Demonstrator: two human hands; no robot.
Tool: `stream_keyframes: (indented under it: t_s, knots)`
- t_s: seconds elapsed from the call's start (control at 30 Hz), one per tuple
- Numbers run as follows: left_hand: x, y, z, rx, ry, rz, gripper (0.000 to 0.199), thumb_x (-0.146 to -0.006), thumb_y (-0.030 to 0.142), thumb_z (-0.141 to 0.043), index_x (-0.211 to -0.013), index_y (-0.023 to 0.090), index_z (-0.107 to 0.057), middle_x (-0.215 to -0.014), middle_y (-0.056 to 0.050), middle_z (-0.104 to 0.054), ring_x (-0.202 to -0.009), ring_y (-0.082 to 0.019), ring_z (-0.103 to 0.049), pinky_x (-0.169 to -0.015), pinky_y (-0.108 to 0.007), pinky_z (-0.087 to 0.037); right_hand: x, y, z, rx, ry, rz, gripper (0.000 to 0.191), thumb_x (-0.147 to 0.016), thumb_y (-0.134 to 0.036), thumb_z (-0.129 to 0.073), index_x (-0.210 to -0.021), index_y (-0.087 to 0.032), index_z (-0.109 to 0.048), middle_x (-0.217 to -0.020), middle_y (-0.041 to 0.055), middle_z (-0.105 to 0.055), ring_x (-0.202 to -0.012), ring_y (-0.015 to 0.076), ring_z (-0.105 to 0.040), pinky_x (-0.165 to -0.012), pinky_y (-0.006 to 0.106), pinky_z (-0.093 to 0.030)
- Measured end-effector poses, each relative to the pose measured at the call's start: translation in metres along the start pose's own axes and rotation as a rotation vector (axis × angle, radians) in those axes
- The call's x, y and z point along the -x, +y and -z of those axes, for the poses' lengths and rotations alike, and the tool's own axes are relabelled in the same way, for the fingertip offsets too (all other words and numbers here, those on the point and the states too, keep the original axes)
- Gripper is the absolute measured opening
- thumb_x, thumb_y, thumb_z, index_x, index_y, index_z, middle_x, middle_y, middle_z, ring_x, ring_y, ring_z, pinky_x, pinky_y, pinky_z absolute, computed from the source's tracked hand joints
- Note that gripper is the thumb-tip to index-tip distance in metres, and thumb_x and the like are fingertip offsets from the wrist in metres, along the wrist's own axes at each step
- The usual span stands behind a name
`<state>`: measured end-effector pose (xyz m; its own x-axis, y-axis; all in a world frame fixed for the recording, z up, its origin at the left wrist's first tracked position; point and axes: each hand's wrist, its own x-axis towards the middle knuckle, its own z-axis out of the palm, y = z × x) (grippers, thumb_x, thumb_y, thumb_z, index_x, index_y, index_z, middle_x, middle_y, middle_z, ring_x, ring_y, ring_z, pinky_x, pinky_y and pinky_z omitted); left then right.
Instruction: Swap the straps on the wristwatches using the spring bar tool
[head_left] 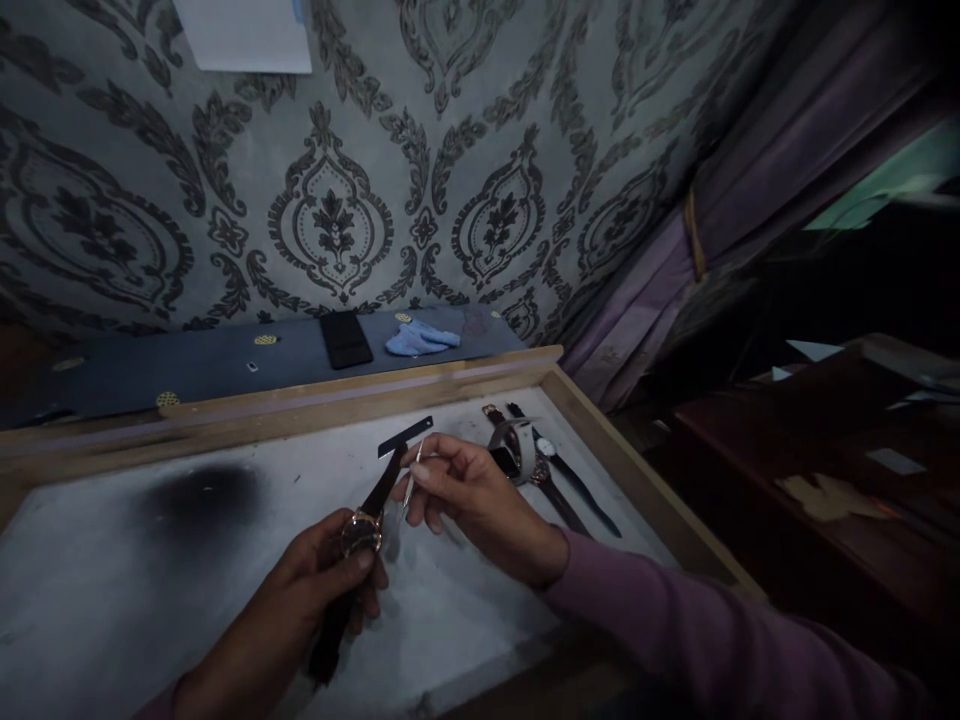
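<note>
My left hand (322,575) grips a wristwatch (361,535) by its round, gold-rimmed case, thumb over the dial's lower edge. Its dark strap hangs down below the hand, while the other half runs up toward my right hand (469,495). Between the right thumb and fingers is a thin silvery tool (410,490), tweezers or a similar slim instrument, pointing down beside the watch. The fingertips are close to the upper strap; whether they touch it I cannot tell. Just beyond the strap's end lies a flat dark strip (406,437) with a small hole at one end.
Several other watches (551,470) lie to the right inside the wooden-rimmed white tray (630,475). Behind its raised edge, a black phone (346,339) and a crumpled blue cloth (422,338) rest on dark blue fabric. A dark smudge (202,497) marks the tray's left side.
</note>
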<state>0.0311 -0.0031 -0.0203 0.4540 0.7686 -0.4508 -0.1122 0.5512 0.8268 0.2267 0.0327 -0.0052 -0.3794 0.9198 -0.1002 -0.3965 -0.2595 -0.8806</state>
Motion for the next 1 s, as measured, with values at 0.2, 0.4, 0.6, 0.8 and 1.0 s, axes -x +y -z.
stream_keyframes:
  t_s: [0.2, 0.4, 0.6, 0.8, 1.0]
  knots:
    - [0.0003, 0.0046, -0.003, 0.005, 0.016, 0.014, 0.029, -0.073, 0.039, -0.075, -0.085, 0.018, -0.06, -0.07, -0.001, -0.063, -0.058, -0.013, -0.054, -0.052, -0.023, -0.039, -0.0006, -0.0003, -0.0013, 0.006, 0.036, -0.021, 0.027, -0.078, -0.034, -0.075, -0.086, -0.015, -0.059, -0.072, 0.0023, -0.07, -0.054, 0.0083, -0.062, -0.043, 0.015, -0.041]
    - [0.0019, 0.0075, -0.0047, 0.007, 0.022, 0.022, 0.033, -0.07, 0.041, -0.077, -0.085, 0.017, -0.059, -0.068, -0.001, -0.064, -0.056, -0.013, -0.055, -0.051, -0.023, -0.04, -0.0015, -0.0011, -0.0035, 0.027, 0.06, -0.032, 0.029, -0.077, -0.036, -0.076, -0.082, -0.015, -0.056, -0.072, 0.002, -0.07, -0.052, 0.0074, -0.061, -0.043, 0.015, -0.041]
    - [0.0019, 0.0072, -0.0059, 0.02, 0.031, 0.028, 0.034, -0.069, 0.04, -0.077, -0.086, 0.017, -0.059, -0.068, -0.001, -0.064, -0.056, -0.013, -0.056, -0.051, -0.023, -0.041, -0.002, -0.001, -0.0039, 0.038, 0.063, -0.039, 0.03, -0.076, -0.037, -0.076, -0.081, -0.015, -0.056, -0.071, 0.0024, -0.07, -0.052, 0.0077, -0.061, -0.042, 0.014, -0.04]
    - [0.0034, 0.0101, -0.0074, 0.022, 0.012, 0.023, 0.032, -0.07, 0.038, -0.077, -0.084, 0.017, -0.058, -0.068, -0.001, -0.065, -0.056, -0.013, -0.056, -0.051, -0.024, -0.041, -0.003, 0.0024, -0.002, 0.057, 0.074, -0.036, 0.029, -0.076, -0.036, -0.076, -0.08, -0.015, -0.056, -0.072, 0.0027, -0.07, -0.056, 0.0094, -0.064, -0.044, 0.016, -0.042]
    - [0.0029, 0.0059, -0.0028, 0.019, -0.03, -0.016, 0.023, -0.076, 0.033, -0.073, -0.086, 0.017, -0.06, -0.073, -0.002, -0.066, -0.058, -0.012, -0.058, -0.054, -0.023, -0.041, -0.0041, 0.0066, 0.0, 0.077, 0.056, -0.024, 0.024, -0.078, -0.031, -0.075, -0.08, -0.016, -0.056, -0.075, 0.0024, -0.071, -0.06, 0.0095, -0.065, -0.05, 0.017, -0.045]
